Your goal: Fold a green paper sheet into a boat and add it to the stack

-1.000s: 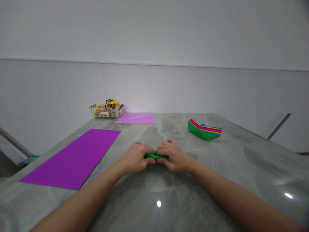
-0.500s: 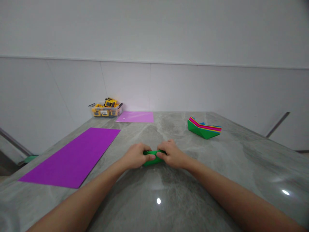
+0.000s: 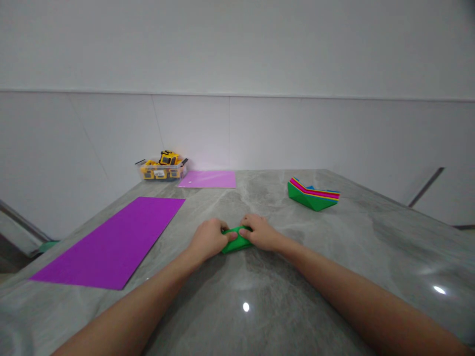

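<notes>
A small piece of folded green paper [image 3: 236, 243] is gripped between both hands, low over the middle of the grey table. My left hand [image 3: 211, 238] pinches its left part, thumb on the near face. At the right part, my right hand [image 3: 259, 232] closes on it with the thumb on the near face as well. The fingers behind the paper are mostly hidden, and I cannot tell whether it touches the table. Farther right stands a folded paper boat [image 3: 313, 197], green outside with pink, yellow and blue stripes along its upper edge.
A large purple sheet [image 3: 115, 242] lies flat on the marbled grey table [image 3: 237, 321] at the left. Toward the wall lie a pale purple sheet [image 3: 208, 179] and a clear plastic box [image 3: 159, 173] holding yellow toy vehicles [image 3: 169, 158].
The green folded paper has tipped, so more of its near face shows and its right end sits higher. Both hands have shifted slightly with it, still gripping.
</notes>
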### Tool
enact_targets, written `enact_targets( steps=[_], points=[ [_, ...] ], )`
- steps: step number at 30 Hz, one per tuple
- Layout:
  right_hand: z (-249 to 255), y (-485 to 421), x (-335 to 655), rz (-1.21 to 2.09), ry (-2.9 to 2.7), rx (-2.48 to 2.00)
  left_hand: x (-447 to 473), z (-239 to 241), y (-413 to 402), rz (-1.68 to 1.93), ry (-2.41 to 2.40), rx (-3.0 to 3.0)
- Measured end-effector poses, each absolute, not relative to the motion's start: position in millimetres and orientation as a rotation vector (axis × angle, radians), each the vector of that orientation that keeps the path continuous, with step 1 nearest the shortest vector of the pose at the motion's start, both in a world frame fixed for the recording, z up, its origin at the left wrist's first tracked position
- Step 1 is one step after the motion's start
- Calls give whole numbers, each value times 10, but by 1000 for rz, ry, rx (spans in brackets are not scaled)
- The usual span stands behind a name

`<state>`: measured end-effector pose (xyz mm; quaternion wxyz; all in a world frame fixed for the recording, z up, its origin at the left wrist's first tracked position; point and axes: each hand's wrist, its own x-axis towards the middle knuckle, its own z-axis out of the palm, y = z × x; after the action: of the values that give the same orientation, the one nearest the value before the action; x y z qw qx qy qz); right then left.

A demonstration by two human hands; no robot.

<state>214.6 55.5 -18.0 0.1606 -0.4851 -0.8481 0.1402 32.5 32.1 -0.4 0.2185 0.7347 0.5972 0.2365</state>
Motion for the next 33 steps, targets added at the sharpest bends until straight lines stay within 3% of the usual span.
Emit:
enact_targets(
  steps=[4, 8, 13, 15, 24, 33],
  points=[
    [-192, 504, 2174, 341, -2324, -1372, 279, -9, 355, 745, 1556, 1976],
    [-226, 495, 2210, 278, -1817, -1275, 271, -52, 391, 970, 1421, 1865],
    [-289, 506, 2157, 1176, -1495, -1045, 389, -103, 328, 1076, 1148, 1742],
    [-284, 467, 2114, 1274, -1452, -952, 438, -104, 276, 1060, 949, 1661],
    [-138, 254, 2053, 1060, -1595, -846, 430, -54, 150, 1088, 501, 1210],
    [-117, 182, 1999, 1045, -1531, -761, 472, -17, 130, 1291, 731, 1281]
  ],
)
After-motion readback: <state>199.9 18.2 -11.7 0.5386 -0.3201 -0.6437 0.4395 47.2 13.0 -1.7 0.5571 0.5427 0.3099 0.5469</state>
